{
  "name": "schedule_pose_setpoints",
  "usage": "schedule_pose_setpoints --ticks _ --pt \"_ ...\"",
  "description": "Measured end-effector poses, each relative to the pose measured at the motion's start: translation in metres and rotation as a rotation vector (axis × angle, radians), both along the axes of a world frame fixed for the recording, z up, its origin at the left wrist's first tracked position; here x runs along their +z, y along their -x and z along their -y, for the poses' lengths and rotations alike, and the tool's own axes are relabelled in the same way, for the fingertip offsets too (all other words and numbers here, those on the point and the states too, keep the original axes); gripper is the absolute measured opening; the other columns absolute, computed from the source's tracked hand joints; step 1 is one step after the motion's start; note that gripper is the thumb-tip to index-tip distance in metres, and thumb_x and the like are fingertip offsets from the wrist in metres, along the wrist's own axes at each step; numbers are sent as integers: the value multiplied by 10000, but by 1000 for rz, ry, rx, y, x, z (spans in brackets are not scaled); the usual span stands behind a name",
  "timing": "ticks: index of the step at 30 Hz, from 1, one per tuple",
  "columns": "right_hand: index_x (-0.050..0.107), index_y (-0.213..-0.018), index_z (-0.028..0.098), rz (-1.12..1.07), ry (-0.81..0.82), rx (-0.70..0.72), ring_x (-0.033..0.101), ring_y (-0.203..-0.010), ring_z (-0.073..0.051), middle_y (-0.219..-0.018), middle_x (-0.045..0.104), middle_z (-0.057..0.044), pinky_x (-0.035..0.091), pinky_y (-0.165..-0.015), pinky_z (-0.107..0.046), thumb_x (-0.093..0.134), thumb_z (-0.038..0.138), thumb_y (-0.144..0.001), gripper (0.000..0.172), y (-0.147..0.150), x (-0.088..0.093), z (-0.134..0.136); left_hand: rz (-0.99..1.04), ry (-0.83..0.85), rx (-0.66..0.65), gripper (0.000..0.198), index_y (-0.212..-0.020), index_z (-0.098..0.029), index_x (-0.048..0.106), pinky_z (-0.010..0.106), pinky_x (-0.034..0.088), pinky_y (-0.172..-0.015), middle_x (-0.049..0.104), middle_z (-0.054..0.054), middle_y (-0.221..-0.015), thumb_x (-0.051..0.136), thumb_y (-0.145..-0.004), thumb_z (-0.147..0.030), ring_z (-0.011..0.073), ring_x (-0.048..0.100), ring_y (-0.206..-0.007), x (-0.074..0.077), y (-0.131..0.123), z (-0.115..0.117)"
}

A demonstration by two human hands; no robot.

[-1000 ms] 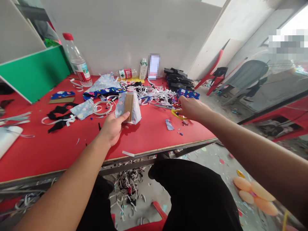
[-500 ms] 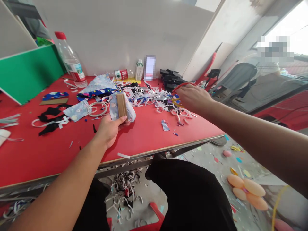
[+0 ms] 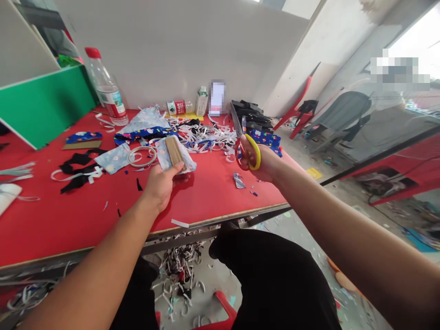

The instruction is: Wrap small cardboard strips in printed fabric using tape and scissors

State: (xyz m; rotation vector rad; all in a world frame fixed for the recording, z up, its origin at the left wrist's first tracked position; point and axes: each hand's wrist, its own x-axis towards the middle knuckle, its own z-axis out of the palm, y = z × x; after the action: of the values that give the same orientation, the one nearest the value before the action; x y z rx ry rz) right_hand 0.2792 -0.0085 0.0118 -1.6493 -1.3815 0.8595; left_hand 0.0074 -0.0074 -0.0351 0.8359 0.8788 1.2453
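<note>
Scissors (image 3: 257, 154) with a yellow loop point toward the back of a red desk (image 3: 206, 197), held above its right-hand side in the head-worn camera's view. The right hand (image 3: 261, 161) has its fingers curled around the handles; how far the blades stand apart is hard to tell. Just beyond that hand, dark blue printed fabric (image 3: 270, 141) lies by the desk's right edge.

Left of the scissors, the left hand (image 3: 161, 187) pinches a light printed cloth (image 3: 188, 166) and the tan strip (image 3: 176, 155) lying on it, thumb on top and fingers tucked mostly out of sight beneath. Cloth and strip are over the middle of the desk, well back from the front edge. Between the hands and nearer the front edge sits a small scrap (image 3: 239, 180); a white strip (image 3: 180, 223) lies right along that edge.

Behind the cloth spreads a heap of black and white trimmings (image 3: 209, 137), with black pieces (image 3: 257, 118) piled toward the back right corner. A pale coil (image 3: 142, 157) rests just left of the cloth. Along the back edge stand a carton (image 3: 201, 101) and, farther left, a red-capped bottle (image 3: 114, 101).
</note>
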Motion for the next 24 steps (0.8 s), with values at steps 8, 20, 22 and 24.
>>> schedule_pose_setpoints --ticks 8,20,22,24 --pt "675 -950 212 72 19 13 700 -843 -273 -886 707 -112 580 -702 -402 552 829 -869 635 -1 22 16 -5 2 -11 333 -1000 -132 757 267 609 -551 807 61 -858 857 -689 -196 176 727 -656 1 0 1" --pt "617 -945 213 -27 194 304 647 -806 -219 -949 686 -90 540 -670 -352 574 962 -732 780 46 28 78 129 -17 100 240 -924 -171 754 263 615 -642 803 27 -871 866 -711 -165 158 739 -713 10 4 1" --pt "580 -894 228 -76 236 483 578 -780 -186 -881 624 -40 527 -691 -338 561 957 -764 741 64 24 97 254 6 115 231 -930 -182 756 277 628 -689 806 21 -881 853 -728 -127 163 751 -752 18 5 3" --pt "529 -862 234 -74 289 533 521 -773 -174 -844 558 -11 500 -691 -332 534 977 -765 749 76 22 107 338 39 95 194 -950 -184 758 303 642 -753 811 24 -898 823 -777 -123 174 765 -789 27 5 6"
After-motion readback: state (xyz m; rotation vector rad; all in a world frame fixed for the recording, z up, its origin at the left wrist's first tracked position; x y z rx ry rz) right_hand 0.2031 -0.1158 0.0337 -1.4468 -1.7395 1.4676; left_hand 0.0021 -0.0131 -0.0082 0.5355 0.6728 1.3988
